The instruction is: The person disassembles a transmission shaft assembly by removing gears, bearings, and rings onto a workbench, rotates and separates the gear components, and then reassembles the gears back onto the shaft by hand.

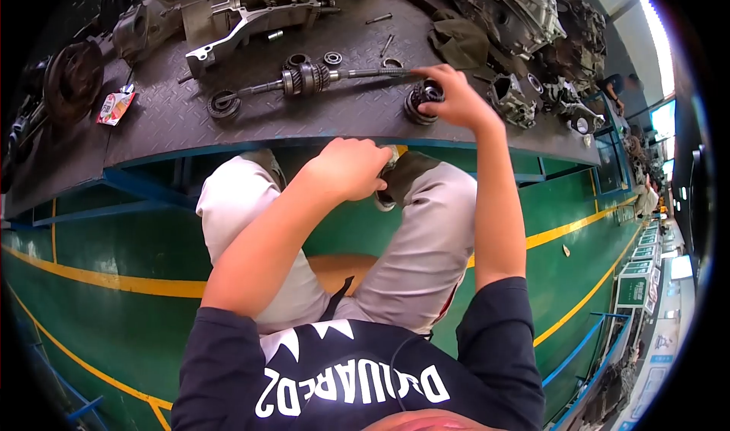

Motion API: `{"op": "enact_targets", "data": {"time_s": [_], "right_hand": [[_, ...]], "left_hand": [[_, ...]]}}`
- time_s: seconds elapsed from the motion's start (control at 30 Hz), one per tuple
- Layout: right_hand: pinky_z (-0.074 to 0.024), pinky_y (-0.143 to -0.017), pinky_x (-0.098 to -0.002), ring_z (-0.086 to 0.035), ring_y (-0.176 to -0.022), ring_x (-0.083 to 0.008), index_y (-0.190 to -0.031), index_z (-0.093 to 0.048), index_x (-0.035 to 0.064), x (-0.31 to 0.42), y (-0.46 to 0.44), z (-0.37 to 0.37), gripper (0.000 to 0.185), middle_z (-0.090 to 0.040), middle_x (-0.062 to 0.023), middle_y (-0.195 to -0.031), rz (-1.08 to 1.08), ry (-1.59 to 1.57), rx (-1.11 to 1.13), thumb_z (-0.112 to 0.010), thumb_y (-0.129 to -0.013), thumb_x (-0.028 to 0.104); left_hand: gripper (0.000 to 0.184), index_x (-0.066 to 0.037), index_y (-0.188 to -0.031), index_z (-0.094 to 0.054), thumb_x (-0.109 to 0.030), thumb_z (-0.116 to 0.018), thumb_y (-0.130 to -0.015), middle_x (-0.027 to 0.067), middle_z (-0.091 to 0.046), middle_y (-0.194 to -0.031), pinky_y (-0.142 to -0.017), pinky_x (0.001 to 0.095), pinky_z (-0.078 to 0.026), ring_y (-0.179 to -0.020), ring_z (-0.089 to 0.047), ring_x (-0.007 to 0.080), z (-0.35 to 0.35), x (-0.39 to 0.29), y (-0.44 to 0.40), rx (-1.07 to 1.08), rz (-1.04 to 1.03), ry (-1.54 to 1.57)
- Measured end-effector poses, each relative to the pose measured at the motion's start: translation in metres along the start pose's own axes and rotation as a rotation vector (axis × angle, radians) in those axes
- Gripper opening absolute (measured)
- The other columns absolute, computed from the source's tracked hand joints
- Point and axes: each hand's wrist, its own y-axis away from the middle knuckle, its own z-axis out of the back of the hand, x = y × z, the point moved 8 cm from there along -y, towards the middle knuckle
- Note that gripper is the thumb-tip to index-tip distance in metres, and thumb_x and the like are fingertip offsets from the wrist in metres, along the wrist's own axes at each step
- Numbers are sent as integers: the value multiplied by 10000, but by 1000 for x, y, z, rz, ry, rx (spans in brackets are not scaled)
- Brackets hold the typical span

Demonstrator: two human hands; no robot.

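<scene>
The right hand [456,100], thumb and forefinger spread apart, meets a dark, round, ridged metal gear stack [420,106] near the right of the grey steel tabletop [167,127]; whether it grips, I cannot tell. Leftward lies a long grey metal shaft [304,80] with toothed gears mid-length. The left hand [348,166] curls nearer; its grip is hidden.

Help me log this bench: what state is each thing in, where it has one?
Left hand: fingers curled; grip hidden.
Right hand: thumb on the gear piece; grip unclear.
Gear piece: off the shaft.
Shaft: lying lengthwise, gears mounted.
Small bearing: loose on the bench.
Cloth: crumpled.
Housing: open-sided.
Packet: lying down; sealed or opened, can't tell.
</scene>
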Motion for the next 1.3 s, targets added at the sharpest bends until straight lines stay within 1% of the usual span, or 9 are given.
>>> {"op": "enact_targets", "data": {"time_s": [0.1,0.23,0.33,0.37,0.5,0.6,0.77,1.03,1.3], "right_hand": [[-521,-1060,-380,-662,-1160,-269,-1452,-682,100,-22,-5,-1,647,-687,-118,-1368,-97,-218,-39,-865,-833,77],[-536,-1024,-362,-667,-1176,-231,-1418,-706,89,-47,7,-11,585,-692,-96,-1338,-169,-298,-104,-872,-856,90],[-539,-1015,-352,-680,-1190,-233,-1389,-731,79,-43,17,-11,523,-669,-107,-1324,-120,-315,-196,-874,-906,220],[-526,-1051,-381,-651,-1231,-264,-1380,-739,79,-45,17,-13,565,-657,-129,-1350,-160,-302,-204,-874,-906,355],[-483,-1102,-443,-576,-1268,-345,-1313,-779,93,-37,10,-16,638,-694,-148,-1253,-164,48,-297,-878,-817,482],[-486,-1081,-445,-587,-1233,-359,-1256,-812,125,-13,5,-12,606,-710,-122,-1207,-82,201,-385,-885,-764,471],[-375,-1111,-513,-517,-1333,-317,-1225,-832,195,32,-12,-51,568,-695,-60,-1266,34,272,-183,-899,-711,429],[-389,-1075,-522,-566,-1312,-305,-1376,-754,292,34,-36,-56,552,-697,-30,-1310,-34,389,-392,-840,-835,362],[-403,-1075,-550,-573,-1313,-315,-1273,-796,299,24,-31,-66,346,-725,-18,-1297,-14,381,-329,-702,-942,261]], "left_hand": [[485,-95,-1345,-644,-359,-776,-959,193,-724,-1193,-990,501,-574,-1156,-706,408,0,1,1,-5,3,10],[503,-95,-1363,-645,-353,-774,-951,194,-721,-1204,-992,500,-572,-1161,-703,408,0,-2,1,-6,-3,-2],[541,-101,-1407,-631,-363,-767,-954,186,-720,-1218,-1008,491,-566,-1185,-694,393,-5,-3,-1,10,-16,-2],[546,-106,-1418,-625,-364,-765,-958,183,-719,-1223,-1009,488,-566,-1191,-692,389,-3,-3,-3,22,0,-5],[551,-118,-1444,-612,-371,-753,-976,176,-718,-1240,-1009,486,-567,-1200,-690,384,-13,0,-6,82,28,-32],[465,-51,-1304,-680,-370,-770,-978,193,-760,-1175,-981,490,-592,-1141,-731,397,-12,-5,-6,20,-6,-23],[561,-132,-1470,-612,-369,-750,-980,171,-719,-1256,-1015,491,-567,-1205,-692,384,-19,-11,-15,138,35,-52],[589,-140,-1498,-610,-379,-756,-980,173,-725,-1287,-1042,483,-560,-1222,-690,382,-29,-10,-16,138,27,-39],[574,-136,-1475,-630,-389,-762,-977,169,-721,-1284,-1042,485,-562,-1218,-693,384,-32,-13,-17,155,35,-47]]}}
